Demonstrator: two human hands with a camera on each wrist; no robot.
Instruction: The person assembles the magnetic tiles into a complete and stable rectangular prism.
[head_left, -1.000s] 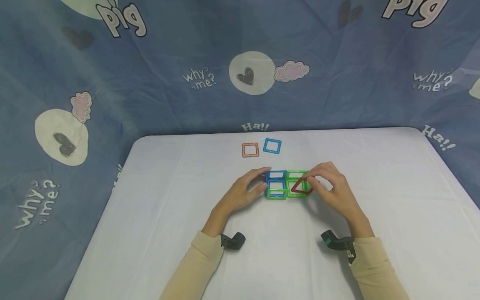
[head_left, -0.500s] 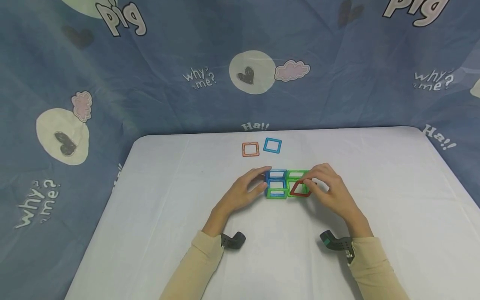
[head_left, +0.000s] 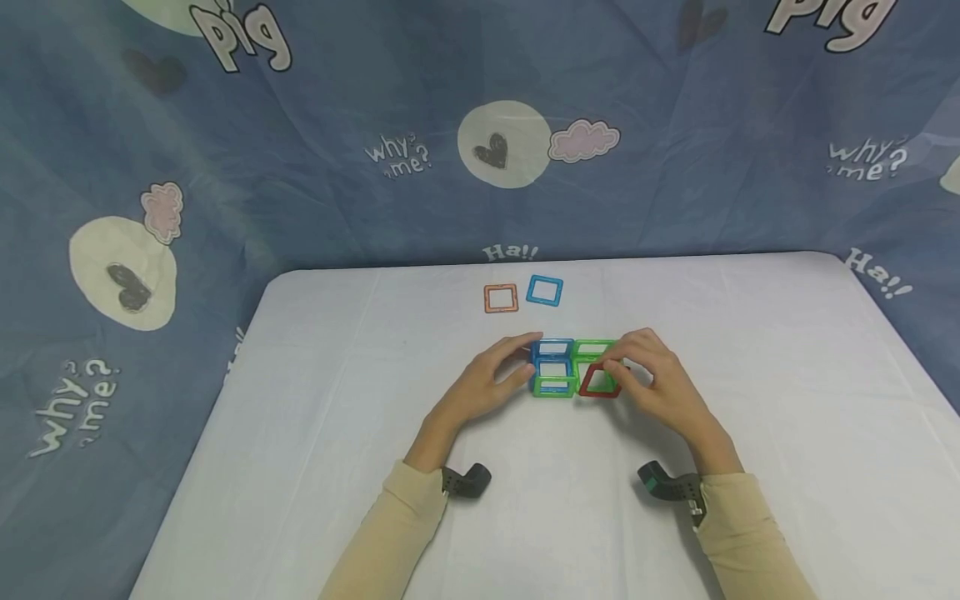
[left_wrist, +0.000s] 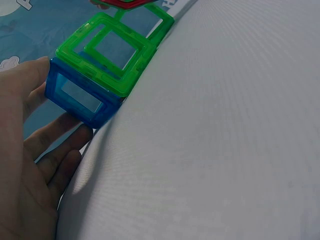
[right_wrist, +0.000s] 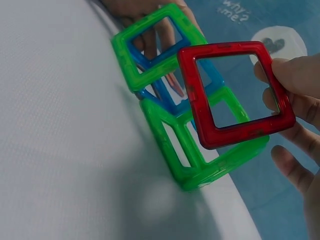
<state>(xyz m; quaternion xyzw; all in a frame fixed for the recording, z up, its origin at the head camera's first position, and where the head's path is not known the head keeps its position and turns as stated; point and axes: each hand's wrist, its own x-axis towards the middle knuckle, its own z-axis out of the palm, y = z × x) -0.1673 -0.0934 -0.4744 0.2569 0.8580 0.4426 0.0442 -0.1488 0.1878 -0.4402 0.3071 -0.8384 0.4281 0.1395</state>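
A small structure of square magnetic tiles stands mid-table, with blue tiles [head_left: 553,360] on its left and green tiles [head_left: 596,342] on its right. One green tile [left_wrist: 92,75] covers the near side of the blue section. My left hand [head_left: 480,385] holds the structure's left end, thumb at the near side and fingers toward the back. Between thumb and fingers, my right hand [head_left: 660,382] pinches a red square magnetic tile [right_wrist: 240,133]. It is tilted at the near side of the green section; whether they touch I cannot tell.
Behind the structure, an orange square tile [head_left: 501,311] and a light-blue square tile [head_left: 543,302] lie flat on the white table [head_left: 360,350]. A blue printed cloth [head_left: 337,217] hangs beyond the table's far edge.
The red tile has been lowered and turned, its bottom edge now level along the near side of the green section. My right hand moved slightly left with it; my left hand stayed put.
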